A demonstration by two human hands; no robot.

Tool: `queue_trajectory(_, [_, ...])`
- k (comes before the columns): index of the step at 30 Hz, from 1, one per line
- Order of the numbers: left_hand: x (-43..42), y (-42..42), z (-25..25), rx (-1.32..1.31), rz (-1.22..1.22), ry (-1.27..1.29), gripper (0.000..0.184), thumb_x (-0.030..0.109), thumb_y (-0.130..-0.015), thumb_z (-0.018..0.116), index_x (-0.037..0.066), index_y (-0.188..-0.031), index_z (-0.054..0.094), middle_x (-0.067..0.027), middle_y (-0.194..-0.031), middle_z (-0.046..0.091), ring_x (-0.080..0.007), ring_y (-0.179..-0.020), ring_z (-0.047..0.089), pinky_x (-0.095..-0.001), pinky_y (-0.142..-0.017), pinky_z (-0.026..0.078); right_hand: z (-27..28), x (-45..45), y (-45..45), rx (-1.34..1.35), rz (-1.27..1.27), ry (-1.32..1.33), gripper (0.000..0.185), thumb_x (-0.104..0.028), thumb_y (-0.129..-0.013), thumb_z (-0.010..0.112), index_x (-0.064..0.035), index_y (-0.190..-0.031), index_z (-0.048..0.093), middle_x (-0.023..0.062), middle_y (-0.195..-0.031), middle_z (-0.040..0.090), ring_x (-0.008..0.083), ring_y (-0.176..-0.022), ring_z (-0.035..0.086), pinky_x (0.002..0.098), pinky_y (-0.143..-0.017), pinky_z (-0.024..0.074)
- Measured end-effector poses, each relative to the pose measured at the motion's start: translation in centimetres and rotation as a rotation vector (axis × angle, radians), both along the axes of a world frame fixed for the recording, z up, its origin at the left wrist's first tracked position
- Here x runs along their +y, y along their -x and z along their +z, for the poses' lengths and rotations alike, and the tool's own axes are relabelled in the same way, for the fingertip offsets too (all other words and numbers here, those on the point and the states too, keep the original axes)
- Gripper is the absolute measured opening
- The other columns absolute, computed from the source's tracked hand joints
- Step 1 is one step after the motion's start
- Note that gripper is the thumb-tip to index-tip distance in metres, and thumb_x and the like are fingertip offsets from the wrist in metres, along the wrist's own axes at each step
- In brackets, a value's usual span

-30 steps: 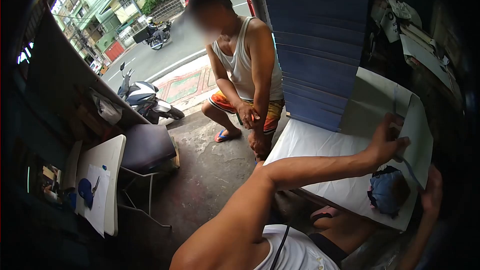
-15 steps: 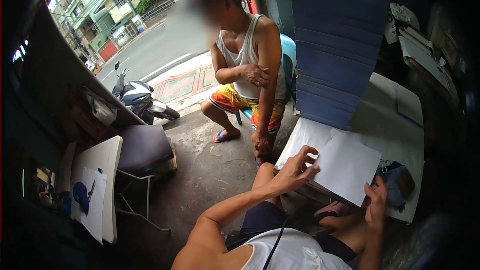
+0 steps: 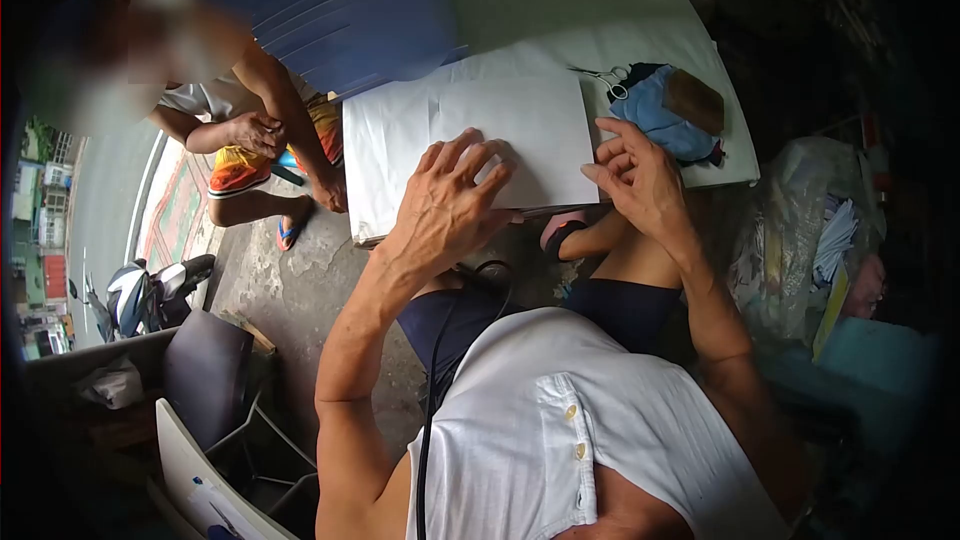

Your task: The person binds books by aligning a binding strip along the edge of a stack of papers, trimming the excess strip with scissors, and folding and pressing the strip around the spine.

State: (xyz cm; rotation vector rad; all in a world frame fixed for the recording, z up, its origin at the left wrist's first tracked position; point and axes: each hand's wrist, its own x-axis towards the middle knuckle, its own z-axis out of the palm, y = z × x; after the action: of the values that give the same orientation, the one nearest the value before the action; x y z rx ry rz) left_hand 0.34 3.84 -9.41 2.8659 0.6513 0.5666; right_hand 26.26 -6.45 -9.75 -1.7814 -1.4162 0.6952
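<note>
White paper (image 3: 545, 120) flat on the table (image 3: 570, 20), directly before you. Your left hand (image 3: 445, 190) palm down over its near left part, fingers spread and slightly bent, gripping nothing visible. Your right hand (image 3: 642, 182) at the right edge, half open, thumb and forefinger apart, thumb tip at the margin; whether it presses there, cannot tell. Scissors (image 3: 618, 90) just beyond that hand.

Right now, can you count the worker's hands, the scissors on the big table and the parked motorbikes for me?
Worker's left hand and right hand: 2
Scissors: 1
Parked motorbike: 1
Total: 4
</note>
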Motion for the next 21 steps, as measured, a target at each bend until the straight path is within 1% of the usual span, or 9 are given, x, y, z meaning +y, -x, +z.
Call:
queue_trajectory(2, [0.1, -0.3, 0.0, -0.02, -0.021, -0.033, 0.051, 0.031, -0.074, 0.085, 0.007, -0.117, 0.07, -0.0068, -0.127, 0.066, -0.0321, -0.122, 0.061, -0.043, -0.099, 0.052, 0.1, -0.3, -0.3, 0.061, 0.009, -0.006, 0.056, -0.01, -0.088, 0.078, -0.0027, -0.138, 0.055, 0.0092, -0.103, 0.069, 0.0134, -0.082, 0.067, 0.0272, -0.071, 0.0553])
queue_trajectory(5, [0.4, -0.6, -0.5, -0.055, -0.044, -0.028, 0.043, 0.03, -0.078, 0.081, 0.006, -0.11, 0.069, -0.009, -0.122, 0.065, -0.0321, -0.115, 0.063, -0.0426, -0.093, 0.054, 0.8, -0.4, -0.6, 0.103, 0.01, -0.022, 0.056, -0.011, -0.087, 0.079, -0.0024, -0.137, 0.056, 0.0095, -0.107, 0.069, 0.0139, -0.089, 0.067, 0.0283, -0.075, 0.056])
queue_trajectory(6, [0.5, -0.9, -0.3, -0.094, -0.017, -0.069, 0.043, 0.024, -0.072, 0.084, 0.009, -0.11, 0.073, -0.0049, -0.117, 0.072, -0.0288, -0.103, 0.07, -0.0393, -0.085, 0.058, 0.8, -0.3, -0.8, 0.106, 0.013, -0.021, 0.054, -0.012, -0.088, 0.079, -0.0016, -0.136, 0.057, 0.0097, -0.109, 0.069, 0.0142, -0.091, 0.067, 0.0289, -0.077, 0.056])
queue_trajectory(9, [0.4, -1.3, 0.5, -0.039, 0.04, 0.074, 0.038, 0.023, -0.073, 0.083, 0.011, -0.107, 0.074, -0.0023, -0.117, 0.073, -0.0251, -0.095, 0.07, -0.036, -0.079, 0.058, 0.9, -0.2, -1.3, 0.111, 0.018, -0.054, 0.052, -0.015, -0.089, 0.079, -0.0013, -0.135, 0.058, 0.0099, -0.11, 0.069, 0.0146, -0.093, 0.067, 0.0292, -0.079, 0.0557])
queue_trajectory(13, [0.3, -1.5, 0.4, -0.075, 0.064, 0.064, 0.035, 0.022, -0.073, 0.083, 0.012, -0.105, 0.075, 0.0001, -0.115, 0.073, -0.0224, -0.091, 0.069, -0.0347, -0.075, 0.058, 1.5, -0.2, -1.5, 0.12, 0.01, -0.091, 0.052, -0.018, -0.09, 0.079, -0.0007, -0.135, 0.058, 0.0099, -0.111, 0.069, 0.0147, -0.096, 0.066, 0.0293, -0.082, 0.0551])
queue_trajectory(16, [0.3, -1.5, 0.5, -0.159, 0.059, 0.085, 0.021, 0.016, -0.078, 0.081, 0.011, -0.098, 0.077, -0.0025, -0.103, 0.075, -0.0221, -0.085, 0.07, -0.0341, -0.072, 0.058, 1.5, -0.2, -1.7, 0.16, -0.008, -0.156, 0.051, -0.025, -0.088, 0.082, 0.0, -0.127, 0.063, 0.0105, -0.108, 0.072, 0.0166, -0.097, 0.068, 0.0297, -0.079, 0.0552])
queue_trajectory(18, [1.0, -1.0, -0.4, -0.297, 0.255, 0.368, 0.009, 0.016, -0.083, 0.079, 0.008, -0.086, 0.076, -0.0029, -0.087, 0.073, -0.0209, -0.071, 0.067, -0.0344, -0.06, 0.054, 1.5, -0.4, -1.7, 0.179, -0.008, -0.187, 0.051, -0.026, -0.088, 0.082, 0.0013, -0.127, 0.063, 0.011, -0.108, 0.072, 0.0163, -0.097, 0.068, 0.0297, -0.08, 0.0553])
queue_trajectory(19, [1.6, -0.8, -0.7, -0.342, 0.266, 0.243, 0.008, 0.012, -0.085, 0.078, 0.006, -0.082, 0.075, -0.0031, -0.079, 0.072, -0.0194, -0.067, 0.067, -0.0332, -0.058, 0.054, 1.4, -0.4, -1.8, 0.182, -0.007, -0.184, 0.051, -0.026, -0.088, 0.082, 0.0013, -0.127, 0.063, 0.011, -0.108, 0.072, 0.0163, -0.097, 0.068, 0.0297, -0.08, 0.0553])
queue_trajectory(21, [2.3, -0.5, -0.4, -0.32, 0.145, 0.005, 0.012, 0.017, -0.083, 0.081, 0.006, -0.085, 0.075, -0.0037, -0.086, 0.073, -0.0208, -0.074, 0.068, -0.0341, -0.063, 0.056, 1.1, -0.5, -2.0, 0.18, -0.008, -0.224, 0.049, -0.025, -0.088, 0.081, 0.0016, -0.126, 0.064, 0.011, -0.108, 0.072, 0.0163, -0.097, 0.067, 0.0299, -0.081, 0.0555])
